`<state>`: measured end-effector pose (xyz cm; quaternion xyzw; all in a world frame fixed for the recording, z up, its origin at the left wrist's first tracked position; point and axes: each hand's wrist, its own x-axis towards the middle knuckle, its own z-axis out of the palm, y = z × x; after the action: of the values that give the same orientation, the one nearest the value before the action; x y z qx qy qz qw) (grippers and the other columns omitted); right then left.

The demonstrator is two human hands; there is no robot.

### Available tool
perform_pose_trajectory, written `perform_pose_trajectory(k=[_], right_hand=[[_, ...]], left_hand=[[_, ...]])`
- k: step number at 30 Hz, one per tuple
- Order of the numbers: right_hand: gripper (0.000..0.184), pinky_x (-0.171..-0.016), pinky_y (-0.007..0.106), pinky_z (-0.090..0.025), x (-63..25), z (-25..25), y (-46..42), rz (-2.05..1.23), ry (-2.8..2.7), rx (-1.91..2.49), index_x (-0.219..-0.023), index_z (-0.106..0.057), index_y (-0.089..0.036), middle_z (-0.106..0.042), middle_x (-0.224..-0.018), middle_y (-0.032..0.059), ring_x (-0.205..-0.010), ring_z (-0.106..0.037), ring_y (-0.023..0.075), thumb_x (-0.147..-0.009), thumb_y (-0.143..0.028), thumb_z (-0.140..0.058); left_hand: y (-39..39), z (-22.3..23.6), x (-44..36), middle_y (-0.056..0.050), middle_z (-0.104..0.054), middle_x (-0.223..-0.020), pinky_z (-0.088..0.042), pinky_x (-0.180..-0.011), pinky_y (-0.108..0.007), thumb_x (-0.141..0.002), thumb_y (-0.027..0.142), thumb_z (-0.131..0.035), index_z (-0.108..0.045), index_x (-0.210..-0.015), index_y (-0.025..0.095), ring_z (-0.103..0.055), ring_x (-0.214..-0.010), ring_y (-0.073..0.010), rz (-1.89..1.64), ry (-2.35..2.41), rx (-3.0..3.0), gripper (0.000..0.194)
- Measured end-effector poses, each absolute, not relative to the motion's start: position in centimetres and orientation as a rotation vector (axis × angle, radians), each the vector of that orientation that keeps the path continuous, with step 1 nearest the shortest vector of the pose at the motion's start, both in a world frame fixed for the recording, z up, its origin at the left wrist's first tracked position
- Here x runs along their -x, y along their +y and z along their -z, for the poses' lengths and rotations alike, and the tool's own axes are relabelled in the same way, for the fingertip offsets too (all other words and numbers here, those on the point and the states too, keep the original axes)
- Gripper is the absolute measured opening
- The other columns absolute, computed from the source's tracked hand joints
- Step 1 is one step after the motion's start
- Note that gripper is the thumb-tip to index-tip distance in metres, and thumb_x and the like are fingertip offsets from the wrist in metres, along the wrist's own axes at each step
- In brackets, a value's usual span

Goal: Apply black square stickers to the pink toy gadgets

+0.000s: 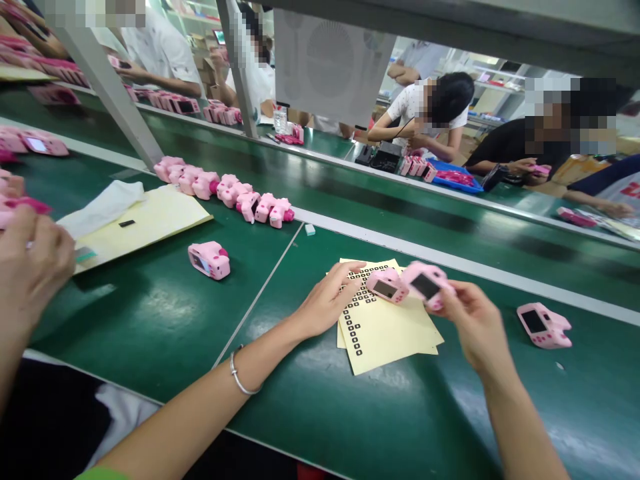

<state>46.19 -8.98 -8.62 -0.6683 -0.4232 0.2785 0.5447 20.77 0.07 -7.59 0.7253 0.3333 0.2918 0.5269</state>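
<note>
My right hand (475,317) grips a pink toy camera (426,285) by its right side, its dark screen facing me. Just left of it, a second pink toy camera (386,287) sits over pale yellow sticker sheets (393,333) printed with rows of small black squares. My left hand (327,300), with fingers stretched out, is over the left edge of these sheets, close beside that second camera; whether the fingertips touch it I cannot tell. Another pink camera (543,325) lies on the green table to the right of my right hand.
One pink camera (209,260) stands to the left, and a row of several cameras (225,190) lines the pale strip. A yellow sheet (150,223) carries a white cloth (107,207). A co-worker's hand (35,267) is at far left. People work across the conveyor (350,193).
</note>
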Motion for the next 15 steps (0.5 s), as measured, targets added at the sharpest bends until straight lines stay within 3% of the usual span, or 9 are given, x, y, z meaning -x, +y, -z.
perform_pose_trajectory(k=[4,7,11,13,15], right_hand=[[0.051,-0.087,0.055,-0.049,-54.5,11.1,-11.5,0.037,-0.722,2.134,-0.113,-0.058,-0.011,-0.066,-0.089,0.0135,-0.085,-0.066,0.0311,-0.079,-0.05,-0.06],[0.049,-0.091,0.056,-0.046,-58.7,12.8,-13.0,0.223,-0.637,2.453,-0.108,-0.063,-0.011,-0.064,-0.102,0.0206,-0.1,-0.061,0.0406,-0.079,-0.05,-0.057],[0.056,-0.081,0.053,-0.048,-59.1,12.9,-13.6,0.242,-0.652,2.56,-0.116,-0.06,-0.005,-0.056,-0.112,0.0279,-0.108,-0.056,0.0445,-0.078,-0.046,-0.057],[0.068,-0.074,0.051,-0.048,-57.1,12.0,-13.3,0.383,-0.694,2.527,-0.129,-0.051,-0.002,-0.045,-0.126,0.0328,-0.109,-0.053,0.0454,-0.077,-0.043,-0.059],[0.065,-0.071,0.047,-0.048,-53.8,11.0,-12.6,0.513,-0.865,2.418,-0.134,-0.047,-0.005,-0.041,-0.13,0.0312,-0.104,-0.055,0.0412,-0.081,-0.042,-0.057]], left_hand=[[1.9,7.9,-23.0,-0.008,-0.043,-0.14,-0.033,-0.113,-0.046,-0.084,0.049,-0.057,-0.044,-0.136,0.03,-0.033,-0.135,-0.0261,-0.63,0.861,-2.042,0.058],[3.4,8.8,-25.4,-0.007,-0.04,-0.143,-0.027,-0.115,-0.048,-0.073,0.048,-0.072,-0.037,-0.142,0.031,-0.022,-0.141,-0.0305,-0.57,0.759,-2.146,0.079],[4.3,9.6,-27.7,-0.008,-0.053,-0.121,-0.038,-0.103,-0.044,-0.069,0.043,-0.077,-0.042,-0.14,0.032,-0.048,-0.118,-0.0284,-0.514,0.684,-2.08,0.08],[4.2,9.4,-27.8,-0.006,-0.052,-0.111,-0.044,-0.094,-0.037,-0.07,0.042,-0.076,-0.051,-0.132,0.031,-0.054,-0.1,-0.0219,-0.522,0.685,-2.023,0.068],[3.9,9.0,-27.3,-0.005,-0.051,-0.107,-0.044,-0.091,-0.034,-0.069,0.041,-0.077,-0.061,-0.121,0.028,-0.053,-0.095,-0.0184,-0.606,0.723,-1.977,0.055]])
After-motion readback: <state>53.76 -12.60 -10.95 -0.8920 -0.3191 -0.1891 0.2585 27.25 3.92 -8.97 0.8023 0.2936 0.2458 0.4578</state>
